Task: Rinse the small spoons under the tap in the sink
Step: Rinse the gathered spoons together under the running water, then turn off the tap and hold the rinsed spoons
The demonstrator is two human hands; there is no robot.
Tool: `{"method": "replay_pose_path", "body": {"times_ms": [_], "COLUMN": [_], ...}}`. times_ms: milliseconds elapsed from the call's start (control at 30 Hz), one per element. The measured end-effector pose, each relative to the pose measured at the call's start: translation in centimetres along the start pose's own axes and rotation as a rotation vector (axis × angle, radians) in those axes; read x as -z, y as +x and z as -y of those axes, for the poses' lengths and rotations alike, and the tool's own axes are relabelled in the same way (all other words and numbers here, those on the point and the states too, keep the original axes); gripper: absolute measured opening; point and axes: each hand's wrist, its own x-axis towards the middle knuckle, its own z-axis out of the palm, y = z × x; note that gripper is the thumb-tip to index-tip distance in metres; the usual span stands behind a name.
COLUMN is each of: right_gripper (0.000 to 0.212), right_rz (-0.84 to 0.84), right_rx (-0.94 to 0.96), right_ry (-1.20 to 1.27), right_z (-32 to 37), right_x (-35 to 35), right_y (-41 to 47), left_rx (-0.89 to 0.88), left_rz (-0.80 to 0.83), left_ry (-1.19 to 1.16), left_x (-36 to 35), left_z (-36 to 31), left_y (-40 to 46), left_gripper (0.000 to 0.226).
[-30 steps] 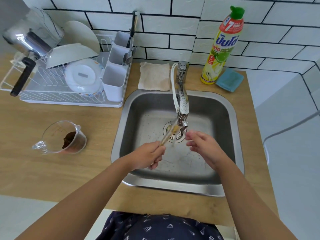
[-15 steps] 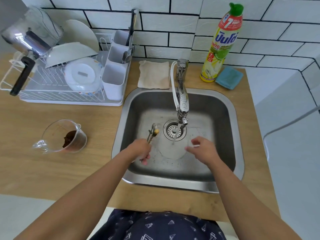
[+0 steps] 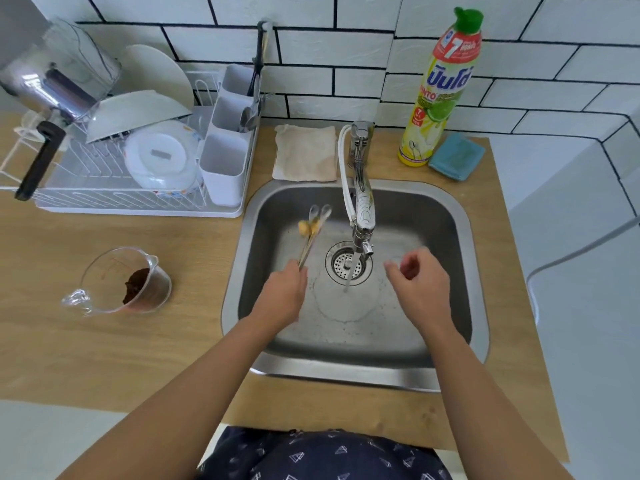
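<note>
The left hand (image 3: 282, 294) is holding the small spoons (image 3: 313, 230) in a closed grip by their handles, bowls pointing up and away over the left part of the sink (image 3: 479, 296), beside the stream running from the tap (image 3: 362, 209). The right hand (image 3: 420, 289) is hovering over the sink's right side, fingers loosely curled and gripping nothing.

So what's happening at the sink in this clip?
A person stands at the sink with the tap running a thin stream. The left hand holds the small spoons up, left of the stream, not under it. The right hand is empty, fingers loosely curled, right of the drain.
</note>
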Motion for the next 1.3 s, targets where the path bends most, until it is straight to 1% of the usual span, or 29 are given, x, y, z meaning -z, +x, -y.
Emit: {"method": "replay_pose_path", "body": {"times_ms": [33, 67, 100, 133, 167, 200, 233, 267, 300, 333, 367, 400, 433, 467, 500, 567, 600, 667, 733, 800, 933, 1033, 1133, 1233, 1300], "right_gripper": [0.022, 0.019, 0.015, 0.014, 0.017, 0.023, 0.029, 0.029, 0.024, 0.014, 0.021, 0.038, 0.046, 0.045, 0.041, 0.038, 0.042, 0.056, 0.074, 0.086, 0.091, 0.096, 0.097, 0.09, 0.078], "right_rz": [0.025, 0.138, 0.279, 0.341, 0.315, 0.204, 0.077, 0.026, 0.073, 0.249, 0.49, 0.638, 0.639, 0.561, 0.451, 0.28, 0.242, 0.224, 0.289, 0.36, 0.297, 0.349, 0.388, 0.374, 0.279], "right_rx": [-0.015, -0.05, -0.084, -0.093, -0.072, -0.039, -0.021, -0.02, -0.024, -0.038, -0.072, -0.083, -0.068, -0.044, 0.02, 0.165, 0.227, 0.36, 0.467, 0.523, 0.543, 0.527, 0.49, 0.464, 0.344], "right_ry": [0.0, -0.035, -0.124, -0.168, -0.185, -0.15, -0.112, -0.102, -0.118, -0.203, -0.323, -0.406, -0.429, -0.395, -0.344, -0.268, -0.247, -0.314, -0.48, -0.62, -0.651, -0.67, -0.61, -0.473, -0.232], "right_z": [0.2, 0.3, 0.1, -0.1, -0.3, -0.5, -0.5, -0.8, -0.7, -0.5, -0.4, -0.3, 0.2, 1.2, 2.7, 6.0, 7.8, 11.3, 13.7, 14.6, 13.8, 12.6, 12.1, 12.1, 10.8], "right_x": [0.1, 0.0, 0.0, 0.0, 0.1, 0.2, 0.4, 0.7, 0.9, 0.9, 1.0, 1.0, 1.2, 1.5, 2.0, 2.4, 2.6, 2.7, 2.2, 1.4, 0.2, -0.2, 0.0, 0.3, 0.4], "right_y": [-0.2, -0.4, -0.7, -1.0, -1.0, -1.0, -1.0, -0.9, -0.8, -0.8, -0.7, -0.4, 0.4, 1.6, 3.0, 6.3, 8.1, 11.7, 14.4, 16.1, 16.6, 16.1, 15.2, 14.1, 12.5], "left_rx": [0.086, 0.136, 0.137, 0.122, 0.084, 0.03, 0.019, 0.036, 0.114, 0.185, 0.218, 0.203, 0.173, 0.134, 0.107, 0.114, 0.113, 0.096, 0.087, 0.099, 0.081, 0.091, 0.083, 0.079, 0.083], "left_rz": [0.054, 0.116, 0.138, 0.13, 0.064, 0.003, -0.039, -0.032, 0.017, 0.079, 0.101, 0.106, 0.092, 0.072, 0.076, 0.102, 0.097, 0.094, 0.094, 0.113, 0.113, 0.126, 0.132, 0.133, 0.135], "left_ry": [0.004, 0.037, 0.101, 0.108, 0.029, 0.013, 0.009, 0.005, 0.011, 0.033, 0.067, 0.073, 0.051, 0.07, 0.111, 0.053, 0.034, -0.044, -0.132, -0.191, -0.257, -0.272, -0.268, -0.25, -0.266], "left_x": [0.0, 0.1, 0.2, 0.2, -0.1, -0.5, -0.5, -0.3, -0.2, 0.1, 0.5, 0.8, 0.9, 0.9, 1.0, 1.4, 1.5, 1.5, 1.4, 1.6, 1.9, 1.8, 1.4, 1.2, 1.0], "left_z": [0.3, 0.5, 0.4, 0.4, 0.5, 0.4, 0.2, 0.2, 0.4, 0.7, 0.7, 0.8, 1.0, 1.3, 1.2, 1.3, 1.4, 1.5, 1.6, 1.4, 1.4, 1.1, 0.9, 0.9, 1.0], "left_y": [0.2, 0.0, -0.4, -0.5, -0.5, -0.4, -0.6, -0.5, -0.5, -0.6, -0.9, -0.9, -0.6, -0.4, -0.4, -0.5, -0.6, -1.0, -1.5, -2.1, -2.5, -2.6, -2.4, -2.4, -2.5], "left_gripper": [0.028, 0.026, 0.023, 0.022, 0.021, 0.024, 0.027, 0.025, 0.021, 0.019, 0.023, 0.024, 0.022, 0.02, 0.017, 0.013, 0.014, 0.018, 0.023, 0.023, 0.021, 0.022, 0.024, 0.024, 0.023]}}
